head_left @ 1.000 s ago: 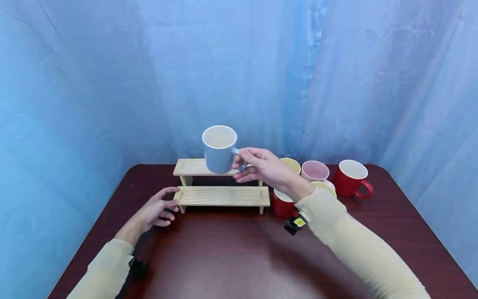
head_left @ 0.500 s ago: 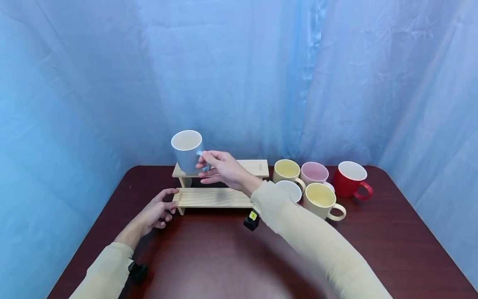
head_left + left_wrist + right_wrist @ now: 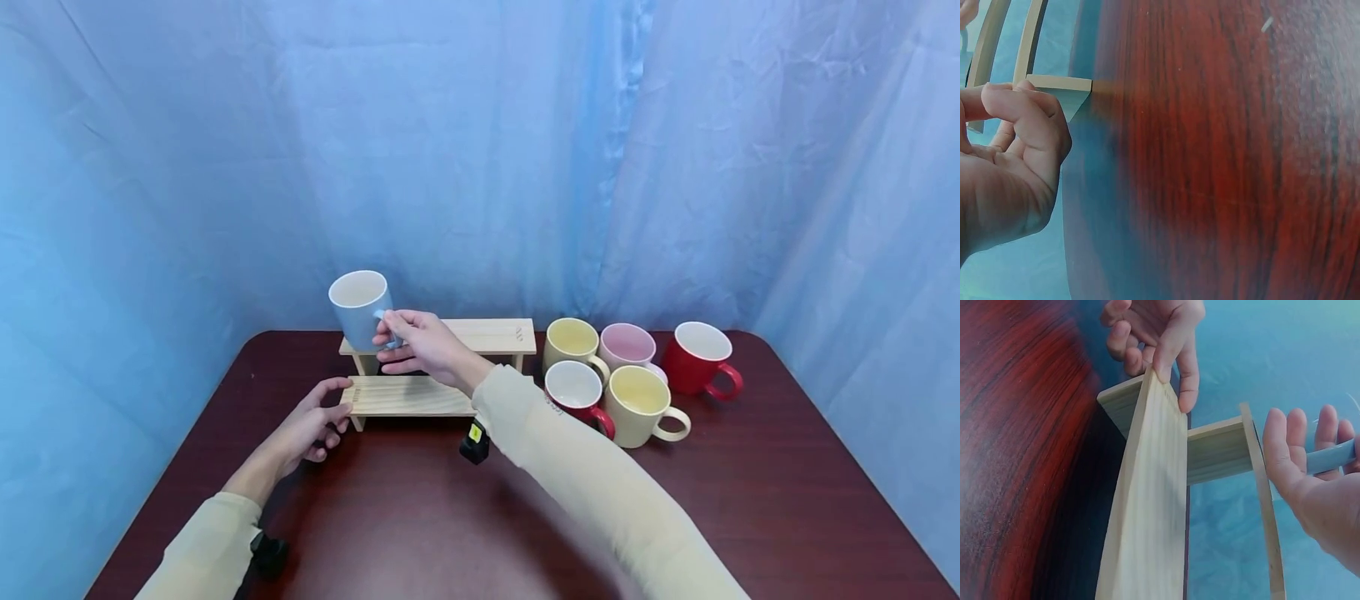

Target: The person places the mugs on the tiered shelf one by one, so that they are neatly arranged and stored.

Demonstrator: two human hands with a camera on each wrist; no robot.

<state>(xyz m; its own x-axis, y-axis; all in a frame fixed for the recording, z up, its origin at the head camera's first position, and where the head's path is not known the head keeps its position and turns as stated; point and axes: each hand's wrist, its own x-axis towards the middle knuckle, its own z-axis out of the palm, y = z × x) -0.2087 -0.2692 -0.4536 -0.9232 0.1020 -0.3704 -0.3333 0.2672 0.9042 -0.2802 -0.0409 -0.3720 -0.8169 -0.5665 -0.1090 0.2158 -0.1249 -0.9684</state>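
Note:
A pale blue mug (image 3: 359,307) stands upright over the left end of the upper step (image 3: 480,333) of a two-step wooden shelf. I cannot tell whether it touches the wood. My right hand (image 3: 415,344) pinches its handle (image 3: 1332,456) from the right. My left hand (image 3: 311,421) holds the left end of the lower step (image 3: 408,396), thumb at the back corner and curled fingers at the front. In the right wrist view, the left hand (image 3: 1155,339) sits at that plank's far end. In the left wrist view, the shelf corner (image 3: 1060,87) lies just past the fingertips (image 3: 1029,106).
Several mugs cluster right of the shelf on the dark red table (image 3: 450,517): a yellow mug (image 3: 573,340), a pink mug (image 3: 632,345) and a red mug (image 3: 702,354) behind, a second red mug (image 3: 573,388) and a second yellow mug (image 3: 639,402) in front. Blue curtains close in behind.
My right hand has carried the blue mug leftward and slightly lower, from above the shelf's middle to its left end. The left hand has stayed at the lower step.

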